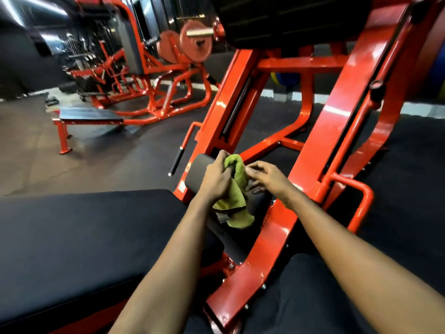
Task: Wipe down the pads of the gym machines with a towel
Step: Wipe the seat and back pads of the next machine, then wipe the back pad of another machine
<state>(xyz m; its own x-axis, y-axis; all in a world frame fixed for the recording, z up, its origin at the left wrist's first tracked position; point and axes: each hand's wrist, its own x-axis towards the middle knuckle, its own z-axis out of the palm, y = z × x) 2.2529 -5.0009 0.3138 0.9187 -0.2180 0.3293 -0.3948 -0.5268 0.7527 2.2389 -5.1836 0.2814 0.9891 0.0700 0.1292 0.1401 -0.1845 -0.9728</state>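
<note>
Left hand grips the green towel by its bunched top mid-frame, right hand curled beside, hold unclear; we judge it soft, light, best held bunched.

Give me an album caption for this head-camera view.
Left hand grips a green towel at a grey pad on a red gym machine, right hand alongside.

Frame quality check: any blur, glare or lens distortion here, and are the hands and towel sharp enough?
Head view: wide-angle distortion stretches the forearms at the bottom edge; head view: glare streaks on the red frame; far machines upper left are blurred; left hand, right hand and green towel are slightly soft but readable.
</note>
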